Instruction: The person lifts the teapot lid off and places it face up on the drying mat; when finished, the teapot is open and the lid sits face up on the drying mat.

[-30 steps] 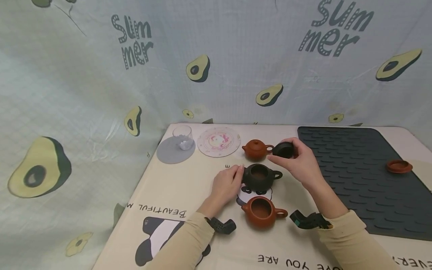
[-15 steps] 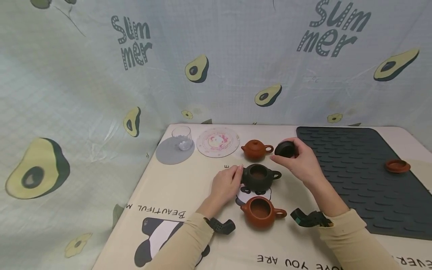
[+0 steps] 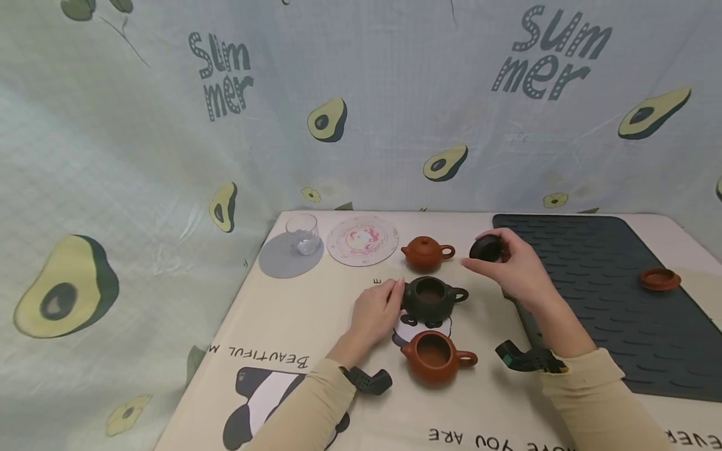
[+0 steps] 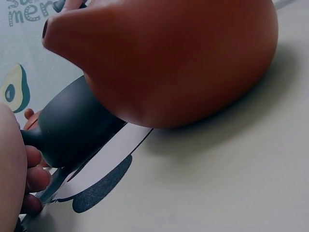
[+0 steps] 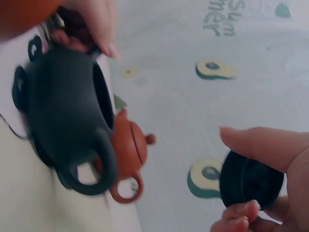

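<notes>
My left hand (image 3: 375, 313) pinches the spout of a black teapot (image 3: 430, 308), which stands lidless on the table with its handle to the right. In the left wrist view, fingers (image 4: 36, 179) curl at that spout. My right hand (image 3: 520, 266) holds a round black lid (image 3: 485, 248) in the air, right of the teapots, tilted on its side; thumb and fingers grip it in the right wrist view, where the lid (image 5: 251, 181) shows larger. An orange-brown teapot (image 3: 433, 369), also lidless, stands nearer me. Behind the black one is a smaller brown teapot (image 3: 425, 254) with its lid on.
A dark ridged mat (image 3: 598, 300) covers the right side, with a brown lid (image 3: 660, 280) lying on it. At the back left, a clear glass (image 3: 303, 235) stands on a grey round mat (image 3: 282, 266), beside a pink patterned round mat (image 3: 361, 241). A printed curtain (image 3: 383, 75) hangs behind.
My right hand has moved right with the black lid, away from the small teapot's handle. My left hand stays on the black teapot's spout.
</notes>
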{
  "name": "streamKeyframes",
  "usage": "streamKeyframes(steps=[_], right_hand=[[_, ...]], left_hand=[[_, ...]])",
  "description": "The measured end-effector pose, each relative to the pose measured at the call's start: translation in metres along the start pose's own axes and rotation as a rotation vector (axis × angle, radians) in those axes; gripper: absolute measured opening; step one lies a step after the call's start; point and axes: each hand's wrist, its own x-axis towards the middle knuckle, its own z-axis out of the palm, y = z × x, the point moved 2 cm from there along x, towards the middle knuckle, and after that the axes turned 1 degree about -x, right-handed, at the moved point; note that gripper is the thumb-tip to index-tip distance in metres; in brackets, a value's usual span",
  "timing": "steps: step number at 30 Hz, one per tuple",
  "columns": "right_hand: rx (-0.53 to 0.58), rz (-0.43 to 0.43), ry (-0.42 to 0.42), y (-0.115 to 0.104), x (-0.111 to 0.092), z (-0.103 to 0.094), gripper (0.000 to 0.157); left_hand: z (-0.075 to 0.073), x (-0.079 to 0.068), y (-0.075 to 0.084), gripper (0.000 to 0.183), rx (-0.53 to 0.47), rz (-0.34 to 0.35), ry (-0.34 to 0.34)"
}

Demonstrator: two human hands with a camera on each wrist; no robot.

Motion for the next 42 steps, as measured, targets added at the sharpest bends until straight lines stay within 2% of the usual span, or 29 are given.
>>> streamKeyframes(steps=[8,13,17,21,27,32,42], right_hand=[[-0.006,0.077,0.011,0.015,0.005,-0.025,0.088],[-0.024,0.120,0.050,0.024,0.007,-0.035,0.097],[-0.071,0.118,0.111,0.033,0.006,-0.045,0.096],[-0.122,0.143,0.185,0.049,0.001,-0.065,0.097],[-0.097,0.210,0.274,0.069,-0.004,-0.090,0.092],[-0.062,0.271,0.347,0.074,-0.004,-0.096,0.090],[-0.001,0.394,0.418,0.085,-0.007,-0.102,0.097]], left_hand=[[0.001,0.001,0.002,0.041,0.002,0.024,0.031],[0.002,0.001,0.002,0.041,-0.005,0.023,0.031],[0.001,0.000,0.000,0.041,-0.005,0.021,0.030],[0.001,-0.001,-0.001,0.041,-0.004,0.021,0.025],[0.000,0.000,-0.001,0.040,-0.001,0.025,0.022],[-0.001,0.000,-0.001,0.040,0.004,0.019,0.021],[0.000,0.001,0.000,0.041,-0.005,0.027,0.021]])
